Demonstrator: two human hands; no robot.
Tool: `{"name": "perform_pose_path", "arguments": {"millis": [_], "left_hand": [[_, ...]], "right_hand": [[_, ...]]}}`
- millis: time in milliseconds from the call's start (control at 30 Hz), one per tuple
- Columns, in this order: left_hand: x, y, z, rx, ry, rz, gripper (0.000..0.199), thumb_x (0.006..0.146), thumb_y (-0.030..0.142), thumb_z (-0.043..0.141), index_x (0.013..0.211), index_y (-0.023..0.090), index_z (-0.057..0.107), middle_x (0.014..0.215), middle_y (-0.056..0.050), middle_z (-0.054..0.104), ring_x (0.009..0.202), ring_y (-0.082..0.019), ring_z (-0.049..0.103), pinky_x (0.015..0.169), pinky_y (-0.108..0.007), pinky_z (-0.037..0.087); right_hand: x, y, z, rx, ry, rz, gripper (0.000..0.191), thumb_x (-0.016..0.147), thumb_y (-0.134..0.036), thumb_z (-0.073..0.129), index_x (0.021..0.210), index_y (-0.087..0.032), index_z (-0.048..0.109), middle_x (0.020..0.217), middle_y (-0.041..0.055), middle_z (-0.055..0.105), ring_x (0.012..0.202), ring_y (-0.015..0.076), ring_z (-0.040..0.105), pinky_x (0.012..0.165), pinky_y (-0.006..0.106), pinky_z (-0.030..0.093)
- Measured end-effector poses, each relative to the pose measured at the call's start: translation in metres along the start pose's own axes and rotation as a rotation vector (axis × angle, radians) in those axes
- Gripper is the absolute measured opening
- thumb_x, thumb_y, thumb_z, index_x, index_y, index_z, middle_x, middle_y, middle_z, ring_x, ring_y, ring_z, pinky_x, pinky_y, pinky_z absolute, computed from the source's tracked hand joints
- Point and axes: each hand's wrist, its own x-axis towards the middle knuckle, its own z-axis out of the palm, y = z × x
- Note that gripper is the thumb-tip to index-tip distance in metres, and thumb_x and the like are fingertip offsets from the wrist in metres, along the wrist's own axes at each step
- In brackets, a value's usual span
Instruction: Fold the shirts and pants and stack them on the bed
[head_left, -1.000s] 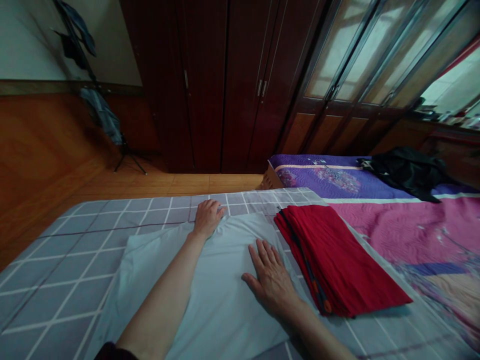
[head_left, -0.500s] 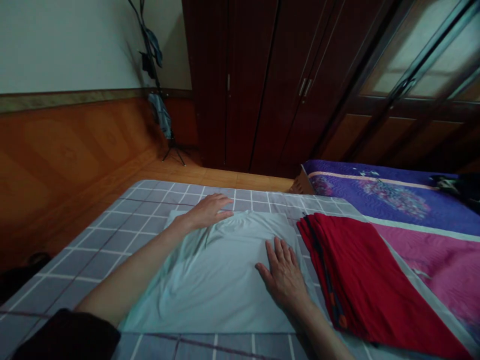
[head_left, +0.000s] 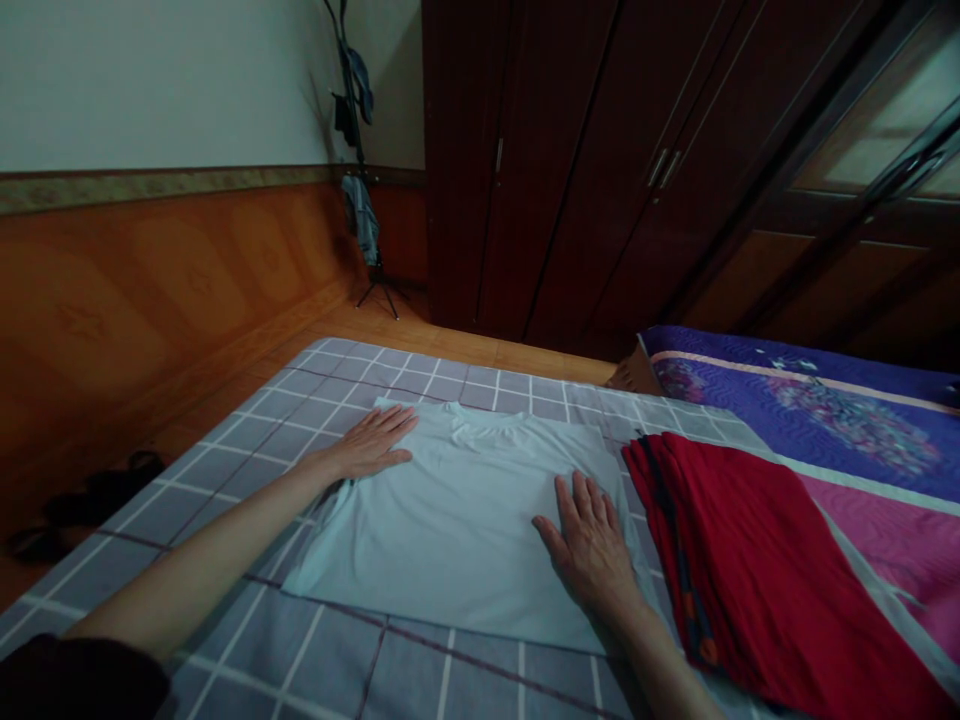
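Note:
A pale mint T-shirt, folded into a rough rectangle, lies on the grey checked bedsheet with its neckline at the far edge. My left hand rests flat on the shirt's far left corner, fingers stretched out. On the right part of the shirt lies my right hand, palm down with fingers apart. Neither hand grips anything. Light wrinkles show below the neckline and along the left side. Just right of the shirt sits a folded red garment with a dark trim on its left edge.
Beyond the bed stands a dark red wardrobe. A coat rack with clothes is in the far left corner. A purple floral cover lies at the right. Dark items are on the floor at left.
My left hand has moved left from beside the neckline to the far left corner, and the neckline now shows. The right hand stays flat on the shirt. The view has shifted.

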Motion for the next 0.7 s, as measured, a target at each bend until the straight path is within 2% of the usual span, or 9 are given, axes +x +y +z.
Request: {"name": "perform_pose_path", "arguments": {"millis": [100,200,333,400,467,600,700], "left_hand": [[-0.005,-0.001,-0.001,0.008,-0.012,-0.043,0.062,0.093,0.052,0.039,0.148,0.024,0.026,0.154,-0.009,0.021,0.143,-0.025,0.016,0.115,-0.047,0.012],[-0.007,0.005,-0.005,0.006,0.031,-0.073,0.062,0.093,0.051,0.040,0.147,0.023,0.027,0.154,-0.009,0.025,0.142,-0.027,0.018,0.114,-0.049,0.014],[0.005,0.036,-0.010,-0.055,0.119,0.072,0.060,0.093,0.051,0.042,0.146,0.027,0.028,0.153,-0.007,0.027,0.143,-0.024,0.018,0.116,-0.045,0.011],[0.019,0.052,-0.007,-0.085,0.114,0.133,0.060,0.092,0.051,0.044,0.146,0.029,0.029,0.153,-0.006,0.028,0.143,-0.022,0.018,0.116,-0.044,0.010],[0.034,0.062,-0.002,-0.102,0.081,0.135,0.059,0.091,0.052,0.045,0.145,0.030,0.031,0.153,-0.006,0.028,0.143,-0.022,0.018,0.115,-0.044,0.011],[0.051,0.061,0.006,-0.105,0.049,0.100,0.060,0.091,0.055,0.044,0.144,0.029,0.032,0.153,-0.008,0.027,0.143,-0.024,0.016,0.114,-0.047,0.013],[0.050,0.054,0.005,-0.085,0.013,0.084,0.061,0.092,0.054,0.041,0.146,0.028,0.028,0.155,-0.008,0.022,0.144,-0.024,0.013,0.114,-0.047,0.010]], "right_hand": [[0.000,0.001,0.001,-0.005,-0.004,-0.003,0.063,0.092,-0.051,0.040,0.138,-0.008,0.043,0.146,0.0234,0.035,0.136,0.0363,0.027,0.107,0.052,0.025],[0.000,0.000,0.000,0.004,-0.006,0.000,0.063,0.092,-0.051,0.039,0.138,-0.008,0.043,0.146,0.0229,0.034,0.137,0.0358,0.026,0.107,0.052,0.025],[0.001,-0.001,-0.002,0.015,0.000,-0.002,0.063,0.092,-0.050,0.040,0.138,-0.007,0.043,0.145,0.0231,0.035,0.136,0.0356,0.026,0.107,0.052,0.026],[0.001,-0.001,-0.002,0.009,0.001,-0.002,0.062,0.092,-0.050,0.039,0.138,-0.007,0.043,0.145,0.0231,0.035,0.136,0.0354,0.027,0.107,0.052,0.026],[0.001,-0.002,-0.002,-0.004,-0.005,0.003,0.062,0.093,-0.050,0.037,0.138,-0.008,0.043,0.145,0.0227,0.036,0.136,0.0352,0.028,0.106,0.052,0.026],[0.001,-0.002,-0.003,-0.028,-0.018,0.006,0.062,0.093,-0.050,0.036,0.138,-0.009,0.042,0.145,0.0222,0.037,0.136,0.0352,0.029,0.106,0.052,0.027],[0.002,-0.002,-0.004,-0.029,-0.014,0.002,0.062,0.092,-0.050,0.039,0.138,-0.008,0.044,0.144,0.0225,0.037,0.135,0.0358,0.030,0.107,0.050,0.026]]}}
